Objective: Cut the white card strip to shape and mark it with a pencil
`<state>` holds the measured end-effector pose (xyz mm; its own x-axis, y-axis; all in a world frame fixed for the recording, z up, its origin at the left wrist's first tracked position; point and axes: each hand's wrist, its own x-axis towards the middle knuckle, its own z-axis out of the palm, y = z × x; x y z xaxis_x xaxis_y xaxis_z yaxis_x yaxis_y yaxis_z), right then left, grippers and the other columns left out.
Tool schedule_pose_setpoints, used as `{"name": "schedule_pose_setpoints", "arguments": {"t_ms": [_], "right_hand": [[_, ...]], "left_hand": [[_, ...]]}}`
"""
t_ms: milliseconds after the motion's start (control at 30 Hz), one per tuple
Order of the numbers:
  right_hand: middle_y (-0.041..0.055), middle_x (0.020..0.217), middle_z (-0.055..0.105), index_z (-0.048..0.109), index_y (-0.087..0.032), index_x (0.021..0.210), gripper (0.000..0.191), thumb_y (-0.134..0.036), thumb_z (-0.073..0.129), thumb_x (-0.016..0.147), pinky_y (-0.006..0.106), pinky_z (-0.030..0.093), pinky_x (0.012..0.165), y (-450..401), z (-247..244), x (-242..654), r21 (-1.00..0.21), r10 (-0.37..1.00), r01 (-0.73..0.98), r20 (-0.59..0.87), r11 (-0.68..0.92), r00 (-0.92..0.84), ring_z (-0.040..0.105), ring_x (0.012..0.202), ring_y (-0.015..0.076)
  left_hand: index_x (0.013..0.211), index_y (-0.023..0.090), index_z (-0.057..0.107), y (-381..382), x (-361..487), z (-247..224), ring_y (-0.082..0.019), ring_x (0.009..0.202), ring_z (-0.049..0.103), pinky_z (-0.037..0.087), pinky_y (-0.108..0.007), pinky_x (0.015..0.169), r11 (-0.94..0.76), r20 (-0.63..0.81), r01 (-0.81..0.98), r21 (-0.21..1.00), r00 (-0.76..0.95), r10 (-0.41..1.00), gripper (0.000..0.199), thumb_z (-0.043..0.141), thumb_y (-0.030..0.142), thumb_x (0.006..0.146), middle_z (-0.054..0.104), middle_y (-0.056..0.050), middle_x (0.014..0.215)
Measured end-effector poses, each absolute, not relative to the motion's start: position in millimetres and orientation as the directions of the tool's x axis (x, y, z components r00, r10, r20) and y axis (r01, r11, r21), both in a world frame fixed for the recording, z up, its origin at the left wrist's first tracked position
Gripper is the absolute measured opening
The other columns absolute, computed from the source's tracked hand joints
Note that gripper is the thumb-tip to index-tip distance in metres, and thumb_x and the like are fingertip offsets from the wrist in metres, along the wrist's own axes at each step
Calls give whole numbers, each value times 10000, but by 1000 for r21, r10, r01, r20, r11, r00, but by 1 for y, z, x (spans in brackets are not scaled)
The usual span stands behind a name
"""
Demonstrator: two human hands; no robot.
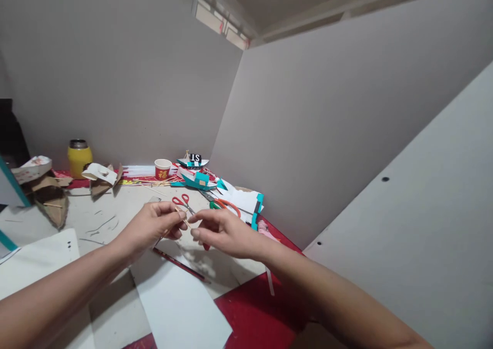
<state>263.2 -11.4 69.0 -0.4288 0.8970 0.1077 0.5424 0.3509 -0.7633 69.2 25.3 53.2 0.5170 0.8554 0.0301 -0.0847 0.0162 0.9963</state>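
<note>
Pinching a thin pale stick [187, 223] between thumb and fingers with the left grip [156, 221], tilted down to the right above the surface [129, 202]. Meeting it at its lower end with the right grip [225, 232], thumb and index finger slightly parted around the tip; impossible to tell whether closed on it or only touching. Just beyond the hands, red-handled scissors [186, 205], with orange-handled scissors [230, 204] near them to the right. Below the hands, a dark pencil [181, 265] lying aslant, partly over a white sheet [185, 308]. Farther back, a teal model boat [194, 178], with a red-and-white paper cup [163, 170] to its left. Well apart at far left, a yellow jar [79, 159] behind a brown cardboard boat [52, 205].
</note>
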Motion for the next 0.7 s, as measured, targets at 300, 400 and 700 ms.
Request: {"name": "schedule_pose_setpoints", "arguments": {"t_ms": [300,400,700], "right_hand": [[-3,661,673,658,-155,759,151,-298,678,806,216,474,528,8,64,256,-952,966,275,66,136,-249,617,564,98],[-7,642,670,653,-151,736,185,-325,701,780,207,465,502,13,59,256,-964,967,247,37,101,-253,610,535,92],[-9,643,673,641,-158,720,215,-347,741,722,191,458,477,19,53,257,-988,964,156,-56,-15,-260,613,531,91]], "left_hand": [[639,157,631,26,70,50,-95,521,480,316,-230,512,25,-4,-35,999,516,857,238,731,358,719,593,36,578],[609,163,607,26,70,48,-94,477,453,259,-221,461,26,-25,4,1000,507,862,250,710,356,730,568,44,520],[629,154,650,29,70,41,-123,549,540,372,-240,550,31,-35,18,999,509,860,266,734,398,693,631,14,584]]}}
